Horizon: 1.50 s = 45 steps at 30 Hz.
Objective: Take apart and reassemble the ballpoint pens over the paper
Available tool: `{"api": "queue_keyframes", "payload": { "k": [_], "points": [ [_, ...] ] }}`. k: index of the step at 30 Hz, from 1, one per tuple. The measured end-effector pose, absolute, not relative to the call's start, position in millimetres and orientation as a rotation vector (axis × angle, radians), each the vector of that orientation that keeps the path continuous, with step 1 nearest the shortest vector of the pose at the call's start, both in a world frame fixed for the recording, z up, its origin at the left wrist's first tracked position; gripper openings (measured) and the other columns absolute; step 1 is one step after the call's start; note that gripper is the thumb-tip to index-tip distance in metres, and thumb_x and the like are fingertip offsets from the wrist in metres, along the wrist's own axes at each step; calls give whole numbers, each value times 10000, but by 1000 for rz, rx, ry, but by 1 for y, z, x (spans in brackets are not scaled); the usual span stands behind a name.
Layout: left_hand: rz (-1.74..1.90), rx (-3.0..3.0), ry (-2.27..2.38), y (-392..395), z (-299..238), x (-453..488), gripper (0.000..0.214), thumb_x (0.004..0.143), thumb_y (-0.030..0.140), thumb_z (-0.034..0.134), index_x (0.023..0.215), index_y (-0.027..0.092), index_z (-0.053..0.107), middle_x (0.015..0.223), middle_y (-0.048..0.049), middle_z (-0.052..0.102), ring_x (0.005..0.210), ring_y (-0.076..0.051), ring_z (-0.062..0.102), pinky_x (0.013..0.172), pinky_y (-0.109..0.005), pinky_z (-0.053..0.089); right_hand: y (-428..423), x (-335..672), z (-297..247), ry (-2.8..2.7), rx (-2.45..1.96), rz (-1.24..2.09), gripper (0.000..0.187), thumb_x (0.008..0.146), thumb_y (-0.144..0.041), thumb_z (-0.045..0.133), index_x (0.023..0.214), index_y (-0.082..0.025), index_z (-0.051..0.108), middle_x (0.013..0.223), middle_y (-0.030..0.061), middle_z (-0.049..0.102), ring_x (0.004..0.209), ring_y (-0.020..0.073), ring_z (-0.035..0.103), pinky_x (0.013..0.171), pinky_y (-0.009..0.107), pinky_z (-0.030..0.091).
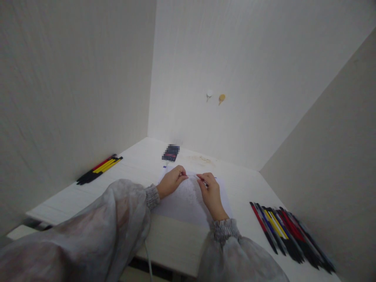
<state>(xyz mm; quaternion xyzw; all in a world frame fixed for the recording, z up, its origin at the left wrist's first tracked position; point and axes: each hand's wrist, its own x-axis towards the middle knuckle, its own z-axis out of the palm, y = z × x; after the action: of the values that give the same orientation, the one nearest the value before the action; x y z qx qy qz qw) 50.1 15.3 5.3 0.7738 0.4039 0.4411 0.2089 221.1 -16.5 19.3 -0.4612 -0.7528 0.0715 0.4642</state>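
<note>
My left hand (174,181) and my right hand (210,192) are both closed in a pinch over a white sheet (182,203) on the table. Between their fingertips runs a slim pale stick (192,176), one end in each pinch. A thin dark tip (216,178) shows just beyond the right hand; whether it belongs to the same stick I cannot tell. The fingers hide most of what they hold. Loose greyish sleeves with gathered cuffs cover both forearms.
Yellow, red and black pen-like sticks (101,169) lie by the left wall. A larger row of coloured ones (289,233) lies at the right. A phone-like dark object (170,152), partly pixelated, sits at the back. Two hooks (222,97) are on the back wall; a pale cable (148,260) hangs at the front edge.
</note>
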Motion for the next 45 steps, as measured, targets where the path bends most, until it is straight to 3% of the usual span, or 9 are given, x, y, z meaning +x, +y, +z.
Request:
{"api": "queue_keyframes", "payload": {
  "k": [4, 11, 19, 27, 34, 37, 41, 45],
  "points": [
    [1180, 2362, 1022, 14, 7, 48, 58, 753, 221, 475, 752, 165, 490, 751, -18, 488, 748, -154, 446, 694, -276, 360, -17, 222, 18, -2019, -1179, -19, 201, 745, -135, 461, 858, -196, 615, 804, 48, 556, 775, 162, 490, 718, 319, 340],
    [1099, 2355, 973, 10, 1, 53, 139, 742, 166, 480, 879, 168, 457, 824, -29, 491, 790, -161, 451, 737, -297, 374, -19, 218, 18, -2169, -1174, 12, 181, 739, -151, 489, 882, -194, 591, 834, 44, 614, 781, 166, 525, 731, 323, 327],
    [982, 2387, 888, 9, 4, 53, 156, 753, 166, 473, 909, 163, 463, 846, -41, 503, 809, -165, 454, 751, -294, 363, -16, 220, 9, -1970, -1186, 303, 211, 726, -210, 489, 918, -200, 576, 793, 26, 636, 708, 151, 566, 673, 284, 417],
    [933, 2453, 805, 11, 0, 58, 91, 736, 169, 503, 826, 156, 509, 805, -43, 530, 792, -171, 467, 741, -288, 362, -17, 218, 11, -1819, -1194, 645, 223, 737, -264, 462, 935, -179, 520, 586, -22, 589, 454, 106, 537, 502, 232, 437],
    [1100, 2349, 1029, 17, -2, 51, 65, 755, 171, 468, 810, 146, 491, 811, -50, 517, 800, -173, 464, 742, -301, 380, -14, 224, 17, -1780, -1109, 347, 212, 679, -241, 538, 878, -170, 558, 847, 54, 587, 761, 147, 553, 708, 270, 425],
    [1114, 2280, 1027, 21, -6, 50, 120, 744, 164, 479, 863, 158, 468, 850, -44, 510, 822, -170, 470, 758, -305, 384, -12, 226, 15, -1772, -1134, 472, 168, 727, -224, 468, 865, -167, 546, 682, 17, 591, 624, 128, 564, 659, 260, 430],
    [1109, 2224, 995, 21, -8, 50, 291, 727, 135, 487, 1002, 166, 396, 870, -35, 486, 814, -162, 468, 767, -305, 383, -13, 226, 11, -1734, -1248, 635, 168, 761, -291, 427, 837, -172, 519, 517, -33, 543, 411, 109, 507, 473, 229, 403],
    [1109, 2232, 1023, 18, -5, 51, 403, 712, 100, 482, 1083, 142, 331, 888, -38, 450, 778, -149, 444, 764, -301, 375, -14, 226, 9, -1817, -1390, 587, 315, 802, -389, 343, 642, -184, 519, 360, -47, 456, 352, 111, 468, 445, 225, 366]
  ]
}}
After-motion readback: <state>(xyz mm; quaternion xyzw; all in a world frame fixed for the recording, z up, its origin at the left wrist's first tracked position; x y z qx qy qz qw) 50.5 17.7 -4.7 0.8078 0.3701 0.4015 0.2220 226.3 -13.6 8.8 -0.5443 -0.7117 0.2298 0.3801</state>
